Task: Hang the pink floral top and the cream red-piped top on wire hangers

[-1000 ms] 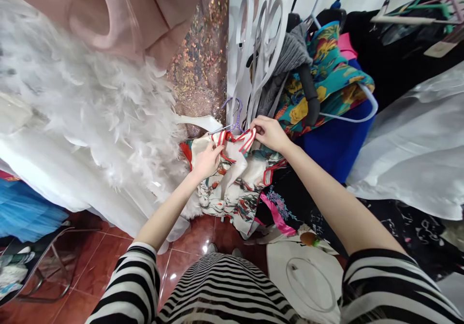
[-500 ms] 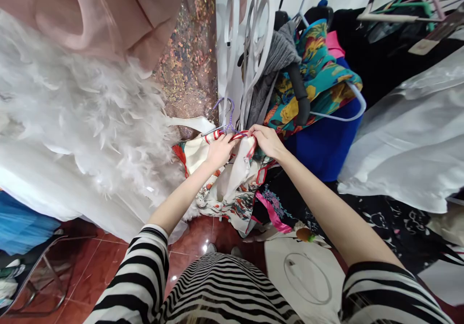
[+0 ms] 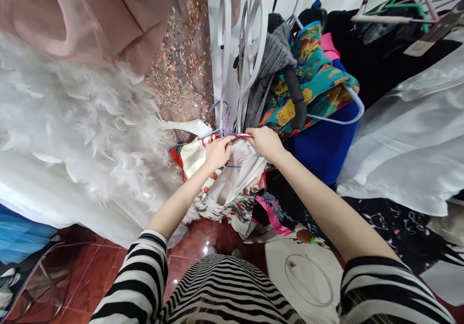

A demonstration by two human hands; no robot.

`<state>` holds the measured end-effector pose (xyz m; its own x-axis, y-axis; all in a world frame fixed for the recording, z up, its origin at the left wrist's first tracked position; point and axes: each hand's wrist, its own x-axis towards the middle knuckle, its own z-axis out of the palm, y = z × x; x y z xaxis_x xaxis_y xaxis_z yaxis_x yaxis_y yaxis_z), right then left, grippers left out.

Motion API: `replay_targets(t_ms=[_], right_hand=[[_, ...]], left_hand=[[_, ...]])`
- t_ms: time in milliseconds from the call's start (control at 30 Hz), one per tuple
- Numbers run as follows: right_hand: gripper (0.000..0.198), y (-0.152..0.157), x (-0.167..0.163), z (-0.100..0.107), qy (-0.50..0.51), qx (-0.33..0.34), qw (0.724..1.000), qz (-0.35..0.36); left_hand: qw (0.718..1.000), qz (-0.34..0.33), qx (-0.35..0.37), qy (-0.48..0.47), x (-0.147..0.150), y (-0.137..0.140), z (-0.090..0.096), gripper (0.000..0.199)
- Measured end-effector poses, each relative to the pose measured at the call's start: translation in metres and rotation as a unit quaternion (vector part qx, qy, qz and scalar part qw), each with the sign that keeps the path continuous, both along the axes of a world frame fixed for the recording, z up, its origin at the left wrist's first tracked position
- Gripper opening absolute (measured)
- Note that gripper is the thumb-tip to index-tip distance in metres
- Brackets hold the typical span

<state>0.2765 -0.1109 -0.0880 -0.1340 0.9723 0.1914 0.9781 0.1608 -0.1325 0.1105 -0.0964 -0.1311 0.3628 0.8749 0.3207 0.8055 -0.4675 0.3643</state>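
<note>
Hanging between left hand (image 3: 218,153), right hand (image 3: 267,142): garment (image 3: 236,183).

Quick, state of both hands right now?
Left hand: at the garment by the purple hanger; grip can't be told.
Right hand: closed on its red trim.

Garment (image 3: 241,203): centre, on hanger (image 3: 226,127). Gown (image 3: 90,121): left. Sequin cloth (image 3: 183,67): behind, leftward. Top (image 3: 315,89): right, on second hanger (image 3: 361,107). Floor (image 3: 85,275): beneath.
</note>
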Motion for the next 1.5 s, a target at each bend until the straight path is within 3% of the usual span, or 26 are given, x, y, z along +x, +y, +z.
replay_targets(t_ms=[200,333,433,533,733,867,1033,1133,1333,1400,1500], right_hand=[[0.025,0.018,0.005,0.005,0.016,0.010,0.998,0.066],[0.035,0.020,0.000,0.006,0.051,0.024,0.998,0.032],[0.032,0.021,-0.003,0.005,0.084,0.008,0.996,-0.004],[0.031,0.025,-0.004,0.003,0.115,0.007,0.993,0.006],[0.029,0.019,-0.003,0.004,0.153,-0.021,0.987,0.049],[0.005,0.004,-0.005,-0.001,0.162,-0.056,0.983,0.059],[0.033,-0.001,-0.012,-0.030,0.239,-0.030,0.963,0.119],[0.035,0.002,-0.018,-0.053,0.326,-0.033,0.934,0.143],[0.056,-0.008,-0.035,-0.093,0.487,-0.055,0.855,0.170],[0.060,-0.015,-0.037,-0.102,0.492,-0.028,0.852,0.176],[0.062,-0.023,-0.036,-0.104,0.419,0.016,0.887,0.195]], left_hand=[[0.999,0.002,-0.028,-0.016,0.003,0.004,0.004,0.041],[0.999,-0.032,0.004,-0.014,-0.009,0.004,-0.003,0.042],[0.996,-0.031,0.070,0.044,-0.026,-0.002,-0.006,0.039],[0.984,-0.029,0.122,0.130,-0.040,-0.007,-0.003,0.036],[0.962,-0.081,0.112,0.235,-0.052,-0.015,0.004,0.030],[0.978,-0.108,0.084,0.157,-0.060,-0.019,0.002,0.024],[0.994,-0.092,0.029,-0.058,-0.062,-0.016,-0.009,0.023],[0.991,-0.073,0.015,-0.109,-0.057,-0.016,-0.020,0.023],[0.993,-0.070,0.030,-0.089,-0.052,-0.026,-0.034,0.019],[0.993,-0.065,0.042,-0.095,-0.053,-0.029,-0.039,0.020],[0.991,-0.039,0.064,-0.110,-0.057,-0.032,-0.049,0.026]])
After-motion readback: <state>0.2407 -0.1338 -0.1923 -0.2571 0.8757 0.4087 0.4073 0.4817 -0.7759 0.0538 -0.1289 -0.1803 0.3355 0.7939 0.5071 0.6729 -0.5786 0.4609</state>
